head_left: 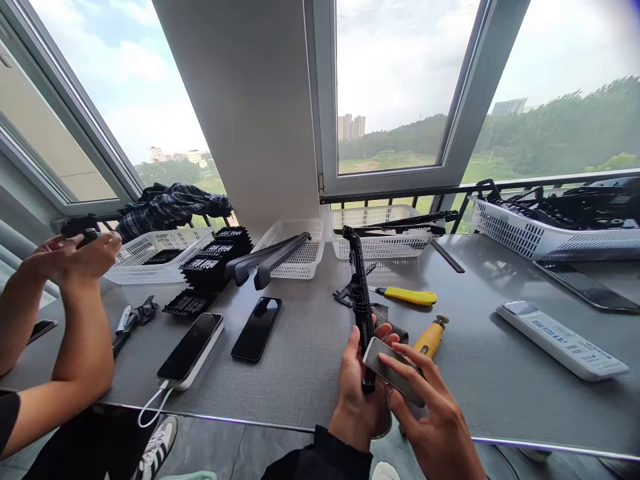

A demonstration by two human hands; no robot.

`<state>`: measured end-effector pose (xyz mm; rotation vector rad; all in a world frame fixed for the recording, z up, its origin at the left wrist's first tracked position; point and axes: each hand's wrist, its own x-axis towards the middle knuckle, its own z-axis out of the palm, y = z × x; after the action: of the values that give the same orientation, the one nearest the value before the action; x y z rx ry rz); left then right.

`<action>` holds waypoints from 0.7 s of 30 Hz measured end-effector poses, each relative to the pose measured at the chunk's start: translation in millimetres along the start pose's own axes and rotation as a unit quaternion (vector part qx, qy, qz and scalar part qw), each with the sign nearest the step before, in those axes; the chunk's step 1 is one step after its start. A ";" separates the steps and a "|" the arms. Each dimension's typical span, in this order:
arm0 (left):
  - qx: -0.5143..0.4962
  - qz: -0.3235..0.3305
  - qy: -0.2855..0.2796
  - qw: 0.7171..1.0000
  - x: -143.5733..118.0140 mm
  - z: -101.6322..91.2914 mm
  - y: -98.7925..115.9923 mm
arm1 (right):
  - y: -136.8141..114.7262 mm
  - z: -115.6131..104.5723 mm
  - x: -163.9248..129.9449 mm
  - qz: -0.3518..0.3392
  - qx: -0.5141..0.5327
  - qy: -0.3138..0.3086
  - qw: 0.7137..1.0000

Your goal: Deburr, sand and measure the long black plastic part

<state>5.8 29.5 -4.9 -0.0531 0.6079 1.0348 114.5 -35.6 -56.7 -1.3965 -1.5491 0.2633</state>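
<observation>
The person's left hand point(356, 393) has its fingers curled tight round the lower end of a long black plastic strip point(361, 300), which stands nearly upright off the counter point(310, 340), leaning away toward the windows. The right hand point(435, 420) is half open, thumb and fingertips pinching a small grey flat block point(393, 372) pressed against that strip. Both wrists rise from the near edge of the counter, dark sleeve at the left. Just beyond the strip lie a yellow utility knife point(407, 297) and a yellow-handled tool point(430, 339). Well left of the strip, two phones point(257, 328) lie flat, and a co-worker's hands point(75, 257) hold a small dark part.
</observation>
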 end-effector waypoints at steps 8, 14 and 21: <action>0.015 0.066 -0.015 0.998 5.5 -0.6 2.4 | -1.9 -9.6 6.0 0.023 0.001 0.027 0.999; 0.012 0.052 -0.046 0.998 11.7 -10.4 1.7 | -11.7 -6.9 3.9 0.001 0.003 0.035 0.999; 0.015 0.051 -0.054 0.997 14.4 -13.8 0.5 | -14.3 -5.1 2.8 0.011 -0.005 0.045 0.999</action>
<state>4.4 36.7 -23.4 0.0602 0.5316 1.1199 109.9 -39.9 -42.6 -1.4151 -1.4636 0.2018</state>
